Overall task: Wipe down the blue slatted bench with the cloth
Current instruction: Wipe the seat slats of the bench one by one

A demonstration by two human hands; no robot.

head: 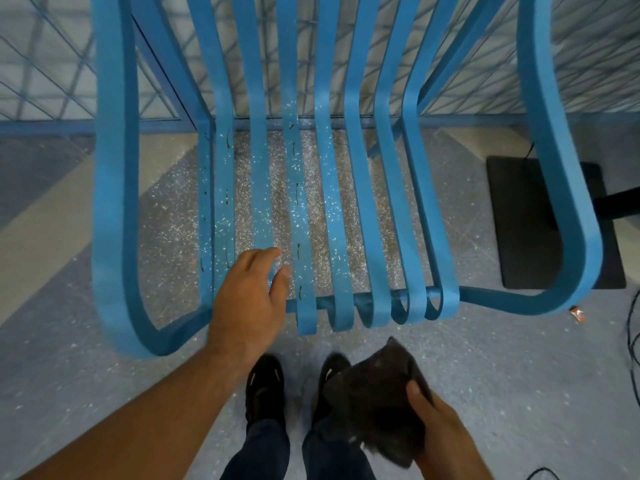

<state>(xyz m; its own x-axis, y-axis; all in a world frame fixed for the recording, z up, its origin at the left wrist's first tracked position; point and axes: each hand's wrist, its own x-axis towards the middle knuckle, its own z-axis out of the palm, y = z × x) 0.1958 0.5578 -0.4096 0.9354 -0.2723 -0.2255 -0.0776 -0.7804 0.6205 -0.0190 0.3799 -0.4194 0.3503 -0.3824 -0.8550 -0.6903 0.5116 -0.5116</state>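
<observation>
Grey speckled floor [485,358] in front of a wire mesh [45,64] screen.
The mesh crosses the back in diagonal wires, with a blue rail [45,128] along its foot at the floor. Pale and darker diagonal bands cross the floor at left, and white flecks [166,216] lie scattered over the middle. At right a flat black base [519,209] lies on the floor; near it are an orange scrap [577,313] and thin black cables [632,341].

The person's wearing dark blue denim jeans [266,452] and black low-top shoes [265,389] with little white marks on the uppers. Both forearms [156,410] are bare all the way down to the left hand [247,299] and right hand [443,434], some arm hair showing.
</observation>
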